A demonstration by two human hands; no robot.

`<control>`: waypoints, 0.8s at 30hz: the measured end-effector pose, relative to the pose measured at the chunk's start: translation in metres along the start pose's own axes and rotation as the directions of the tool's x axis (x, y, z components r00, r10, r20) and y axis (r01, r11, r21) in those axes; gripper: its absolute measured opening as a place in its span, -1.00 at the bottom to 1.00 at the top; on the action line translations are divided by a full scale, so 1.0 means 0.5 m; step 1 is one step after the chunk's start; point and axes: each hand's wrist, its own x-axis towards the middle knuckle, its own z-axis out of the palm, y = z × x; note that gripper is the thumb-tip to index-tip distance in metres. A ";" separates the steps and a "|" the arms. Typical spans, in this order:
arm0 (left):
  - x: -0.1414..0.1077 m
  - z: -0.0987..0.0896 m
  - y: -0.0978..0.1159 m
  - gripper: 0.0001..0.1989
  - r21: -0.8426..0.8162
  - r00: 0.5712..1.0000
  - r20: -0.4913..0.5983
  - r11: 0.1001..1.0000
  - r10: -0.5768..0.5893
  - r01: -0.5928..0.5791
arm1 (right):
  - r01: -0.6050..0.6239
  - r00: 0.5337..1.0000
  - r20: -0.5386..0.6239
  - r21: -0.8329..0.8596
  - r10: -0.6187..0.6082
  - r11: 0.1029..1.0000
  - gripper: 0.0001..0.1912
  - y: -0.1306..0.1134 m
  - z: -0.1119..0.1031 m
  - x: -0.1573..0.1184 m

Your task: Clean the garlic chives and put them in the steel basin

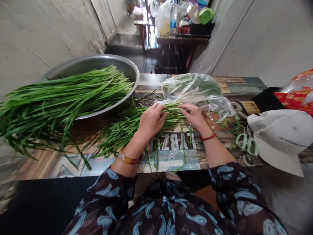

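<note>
A loose bundle of garlic chives (124, 127) lies across the table, leaves to the left and pale stem ends to the right. My left hand (152, 120) rests over the stems with its fingers curled down onto them. At the stem ends, my right hand (193, 115) pinches the chives between thumb and fingers; the exact stems in the pinch are too small to count. Just behind my hands, a clear plastic bag (195, 86) holds more greens. To the left, a big heap of long chives (97, 88) fills a metal basin (135, 70) and hangs over its rim.
Scissors with pale green handles (246, 143) lie right of my right arm, beside a white cap (281, 137). A red package (297, 94) sits at far right. Loose leaf scraps cover the patterned table (168, 163). Farther back, another table (183, 40) carries a water bottle (173, 19) and bags.
</note>
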 end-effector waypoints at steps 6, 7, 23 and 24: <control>0.003 0.017 -0.016 -0.75 0.025 0.977 0.212 0.999 0.036 -0.042 | -0.104 0.989 -0.088 0.116 0.115 0.988 -0.74 0.005 -0.020 0.010; 0.005 0.020 -0.023 -0.74 0.011 0.979 0.199 0.999 0.031 -0.034 | -0.113 0.983 -0.131 0.141 0.132 0.983 -0.73 0.002 -0.028 0.009; 0.017 0.026 -0.056 -0.75 -0.255 0.991 0.120 0.963 -0.055 0.084 | 0.202 0.966 0.182 -0.068 -0.186 0.977 -0.79 -0.063 -0.001 -0.027; 0.016 0.025 -0.053 -0.75 -0.258 0.992 0.115 0.962 -0.059 0.087 | 0.202 0.965 0.186 -0.071 -0.186 0.977 -0.81 -0.059 -0.002 -0.027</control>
